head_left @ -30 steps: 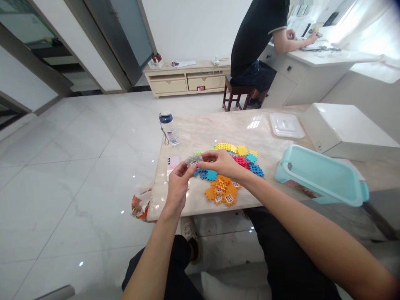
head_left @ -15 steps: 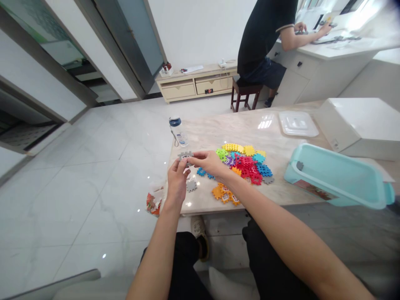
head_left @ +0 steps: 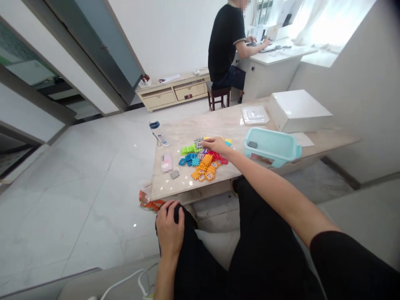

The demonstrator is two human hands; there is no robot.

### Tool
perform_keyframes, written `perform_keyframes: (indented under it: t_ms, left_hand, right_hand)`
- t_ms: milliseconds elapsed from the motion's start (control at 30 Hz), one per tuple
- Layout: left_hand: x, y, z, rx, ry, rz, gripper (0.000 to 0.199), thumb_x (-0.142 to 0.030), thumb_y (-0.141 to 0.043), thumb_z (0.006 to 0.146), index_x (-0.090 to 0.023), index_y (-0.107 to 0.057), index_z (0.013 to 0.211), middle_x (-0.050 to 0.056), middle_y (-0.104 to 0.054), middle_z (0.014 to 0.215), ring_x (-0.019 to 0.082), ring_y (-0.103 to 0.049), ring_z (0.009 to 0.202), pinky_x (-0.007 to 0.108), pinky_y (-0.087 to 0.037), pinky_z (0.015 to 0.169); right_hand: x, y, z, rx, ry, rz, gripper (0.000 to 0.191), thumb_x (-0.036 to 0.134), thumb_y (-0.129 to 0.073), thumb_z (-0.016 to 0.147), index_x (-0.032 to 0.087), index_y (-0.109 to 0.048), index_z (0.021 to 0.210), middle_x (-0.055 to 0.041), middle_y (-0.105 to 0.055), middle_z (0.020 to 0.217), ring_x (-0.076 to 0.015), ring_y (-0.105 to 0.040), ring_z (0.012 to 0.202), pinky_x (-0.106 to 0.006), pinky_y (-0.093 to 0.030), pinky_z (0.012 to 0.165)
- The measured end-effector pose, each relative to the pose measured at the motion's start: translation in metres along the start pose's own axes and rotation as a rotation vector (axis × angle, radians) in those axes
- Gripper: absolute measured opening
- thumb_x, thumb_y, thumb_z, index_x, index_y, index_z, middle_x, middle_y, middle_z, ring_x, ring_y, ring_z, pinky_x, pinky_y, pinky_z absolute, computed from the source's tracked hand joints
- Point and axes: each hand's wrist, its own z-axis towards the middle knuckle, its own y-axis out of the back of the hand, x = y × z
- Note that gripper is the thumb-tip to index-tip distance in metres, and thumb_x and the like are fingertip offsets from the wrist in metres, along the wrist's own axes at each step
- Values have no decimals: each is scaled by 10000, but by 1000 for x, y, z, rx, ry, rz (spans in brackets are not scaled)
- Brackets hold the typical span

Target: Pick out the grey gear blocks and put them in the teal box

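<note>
A grey interlocking plastic tile [head_left: 198, 143] with a small window pattern sits at the far edge of a heap of coloured tiles, right at the fingertips of the right hand [head_left: 217, 146]. That hand is stretched out with its fingers only lightly bent; whether it grips the tile or merely touches it, I cannot tell. The left hand [head_left: 168, 231], up beside the right a moment ago, now lies curved over the left thigh, holding nothing visible, so only one hand remains at the tiles. Green tiles [head_left: 189, 149], orange tiles [head_left: 203, 168] and a loose grey tile [head_left: 174, 173] lie on the marble-topped desk [head_left: 218, 121]. Beyond them are a teal plastic tub [head_left: 268, 146] and a clear plastic lid [head_left: 255, 114], while a seated person [head_left: 225, 50] works at a white desk [head_left: 275, 56] further off
</note>
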Motion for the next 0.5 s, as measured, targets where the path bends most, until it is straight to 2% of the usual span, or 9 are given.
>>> perform_keyframes:
  t_ms: [100, 200, 333, 500]
  left_hand:
    - [-5, 6, -56, 10, 78, 56, 500, -448, -581, 1039, -272, -627, 1505, 167, -531, 1609, 409, -505, 1509, 666, -391, 1277]
    - [-9, 3, -85, 43, 210, -54, 609, -500, -550, 1048, -276, -504, 1612, 162, -535, 1625, 381, -494, 1548, 653, -378, 1312]
    - [-20, 1, -95, 77, 316, -143, 595, -533, -508, 1055, -241, -539, 1572, 163, -609, 1576, 365, -560, 1510, 635, -407, 1303]
    - [-46, 3, -99, 50, 196, -89, 549, -465, -450, 1094, -207, -533, 1572, 175, -620, 1559, 335, -586, 1482, 610, -444, 1280]
  right_hand:
    - [0, 23, -15, -91, -6, 83, 305, 311, -923, 792, 112, -836, 1007, -68, -818, 946, -116, -681, 765, -253, -558, 758]
    - [0, 41, -30, -149, 7, 191, 373, 298, -940, 789, 118, -817, 1092, -83, -831, 1019, -125, -721, 806, -256, -587, 781]
    - [-2, 54, -43, -193, 38, 309, 432, 360, -944, 788, 117, -805, 1118, -78, -831, 976, -138, -743, 808, -243, -584, 730]
    - [-7, 47, -44, -206, 56, 448, 383, 356, -950, 769, 134, -819, 1052, -69, -829, 932, -145, -753, 804, -223, -560, 655]
